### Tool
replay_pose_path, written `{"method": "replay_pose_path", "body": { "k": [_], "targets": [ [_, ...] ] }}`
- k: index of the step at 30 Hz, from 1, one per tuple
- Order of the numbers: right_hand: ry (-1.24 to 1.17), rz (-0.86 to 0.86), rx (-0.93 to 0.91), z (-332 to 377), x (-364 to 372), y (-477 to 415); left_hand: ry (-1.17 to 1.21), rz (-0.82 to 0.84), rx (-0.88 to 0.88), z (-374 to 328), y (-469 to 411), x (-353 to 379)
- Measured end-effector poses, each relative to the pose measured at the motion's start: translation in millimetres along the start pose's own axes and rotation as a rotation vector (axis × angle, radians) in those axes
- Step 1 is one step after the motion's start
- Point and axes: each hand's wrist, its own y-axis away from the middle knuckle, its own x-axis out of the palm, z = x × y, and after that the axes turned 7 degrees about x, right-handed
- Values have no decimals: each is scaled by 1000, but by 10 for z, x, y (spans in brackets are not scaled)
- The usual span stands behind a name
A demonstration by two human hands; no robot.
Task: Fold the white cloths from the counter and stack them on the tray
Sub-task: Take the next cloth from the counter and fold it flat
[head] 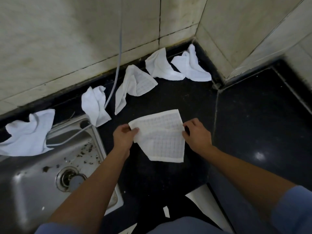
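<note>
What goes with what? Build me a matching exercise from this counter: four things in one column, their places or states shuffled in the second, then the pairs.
Things
1. checked cloth
2. far-right cloth
3. far-left cloth
4. grey hose

Places or states
A. draped over the rim of the sink
B. runs down the tiled wall
C. pinched between the left hand and the right hand
D. crumpled in the wall corner

Pairs: 1-C, 2-D, 3-A, 4-B

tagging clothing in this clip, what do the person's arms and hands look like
The left hand and right hand are bare, with no gloves, rings or watch visible. The forearms are uncovered. A blue left sleeve and right sleeve start higher up the arms.
</note>
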Motion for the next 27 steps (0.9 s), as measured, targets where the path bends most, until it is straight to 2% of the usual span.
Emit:
{"method": "replay_pose_path", "body": {
  "k": [2, 5, 7, 8, 10, 12, 16, 20, 22, 23, 25, 27],
  "targets": [
    [17, -19, -87, -13, -5, 157, -104, 106, -85, 134, 132, 70],
    [114, 158, -279, -20, 159, 504, -286, 179, -83, 329, 249, 174],
    [188, 231, -381, -29, 301, 667, -423, 169, 40, 383, 294, 204],
    [190, 211, -395, -44, 368, 688, -443, 161, 128, 383, 312, 201],
    [181, 150, -374, -55, 431, 661, -390, 163, 285, 355, 338, 156],
    [188, 141, -350, -33, 419, 618, -284, 184, 320, 273, 390, 85],
    [147, 114, -316, -19, 328, 617, -95, 275, 71, 268, 431, -24],
    [151, 114, -345, -67, 311, 717, -393, 316, -162, 526, 469, -211],
    [270, 173, -351, -95, 316, 804, -487, 284, -185, 635, 566, -333],
    [313, 206, -350, -97, 313, 841, -573, 264, -121, 679, 618, -388],
    [325, 252, -357, -87, 283, 871, -803, 225, 123, 779, 672, -470],
    [305, 262, -336, -22, 199, 814, -865, 149, 305, 764, 624, -471]
  ]
}}
